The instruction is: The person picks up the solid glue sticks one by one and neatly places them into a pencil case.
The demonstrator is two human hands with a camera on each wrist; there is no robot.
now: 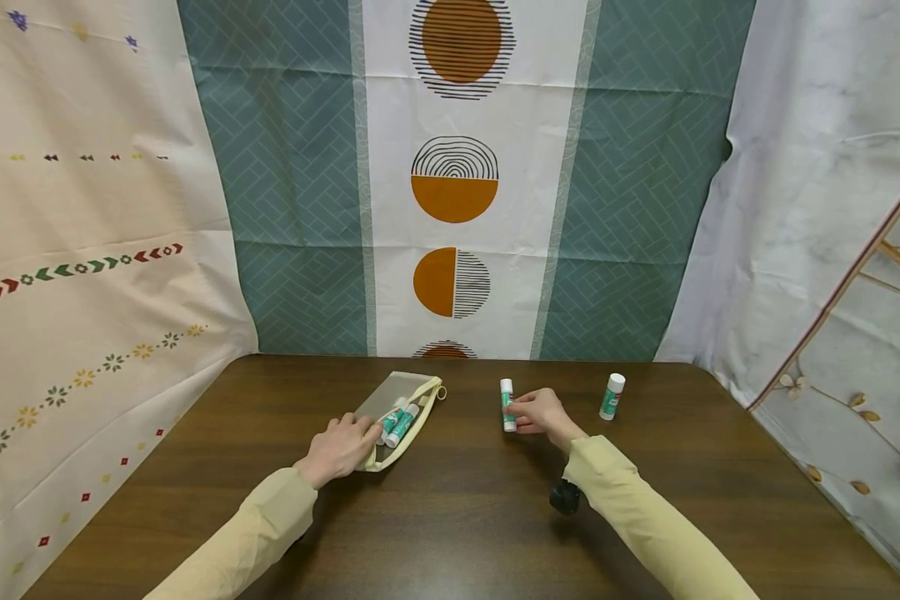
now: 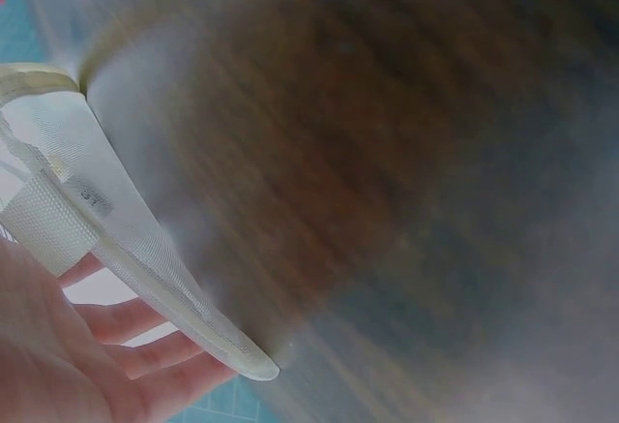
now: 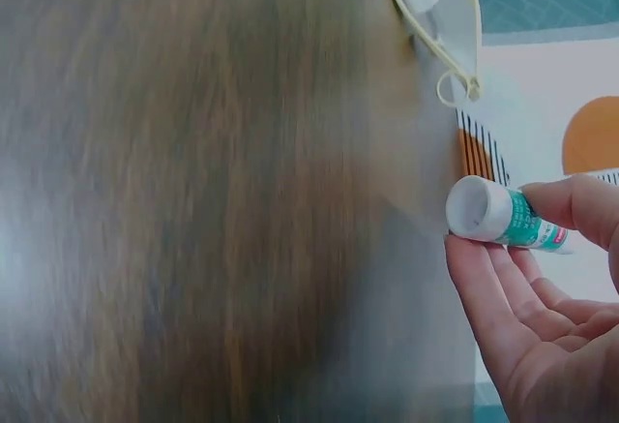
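A zip pouch (image 1: 392, 390) with pale yellow edging lies at the left of the table, with two green-and-white glue sticks (image 1: 402, 425) inside it. My left hand (image 1: 340, 448) holds the pouch by its near left side; the left wrist view shows the fingers (image 2: 179, 350) behind the pouch's edge (image 2: 145, 249). Right of the pouch, my right hand (image 1: 543, 412) pinches another glue stick (image 1: 507, 404) between thumb and fingers. Its white end (image 3: 476, 207) faces the right wrist camera. Whether this stick touches the table cannot be told.
One more glue stick (image 1: 612, 396) stands at the back right of the brown table (image 1: 450, 525). A ring-shaped zip pull (image 1: 441, 392) sticks out at the pouch's far corner. Patterned curtains (image 1: 292, 208) hang behind the table's far edge.
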